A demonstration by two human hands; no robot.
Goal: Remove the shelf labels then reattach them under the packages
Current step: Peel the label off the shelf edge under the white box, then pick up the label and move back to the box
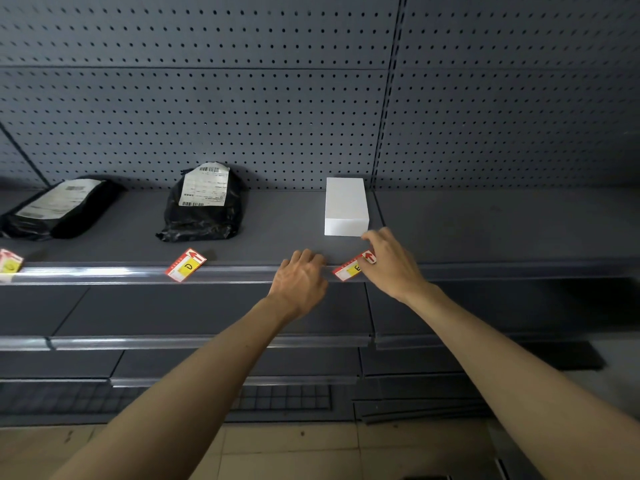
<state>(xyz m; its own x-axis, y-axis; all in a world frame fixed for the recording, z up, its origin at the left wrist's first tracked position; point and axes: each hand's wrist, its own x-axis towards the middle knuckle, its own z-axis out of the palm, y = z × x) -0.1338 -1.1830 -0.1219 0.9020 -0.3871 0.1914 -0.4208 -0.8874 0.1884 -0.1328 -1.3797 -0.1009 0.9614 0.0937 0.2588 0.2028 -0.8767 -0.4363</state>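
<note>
In the head view, both bare arms reach up to the front edge of a grey shelf [242, 237] backed by a pegboard wall [242, 98]. The right hand [391, 265] lies on a red-and-white label [351, 268] marked with a yellow patch and a red arrow; its fingertips [367, 255] press on the arrow end of the label, which sits tilted across the shelf's front rail [104, 273]. Whether the fingers pinch the label or only rest on it cannot be told. The left hand [299, 282] is just beside that label, to its left, fingers curled loosely over the shelf lip and holding nothing (its knuckles face the camera). The label lies between the two hands, touching the right one and a small gap away from the left.

Straight behind this label stands a white box [346, 206], close to the right hand's fingers but apart from them. Further left, a second label [186, 265] bearing a hand-drawn letter lies tilted on the rail, in front of a black bag [204, 206] with a white shipping slip. At the far left edge, a third label [9, 265] is partly cut off, below another black bag [59, 209] lying flat.

Lower shelves [207, 341] show beneath the arms, and a tiled floor [294, 445] at the bottom.
</note>
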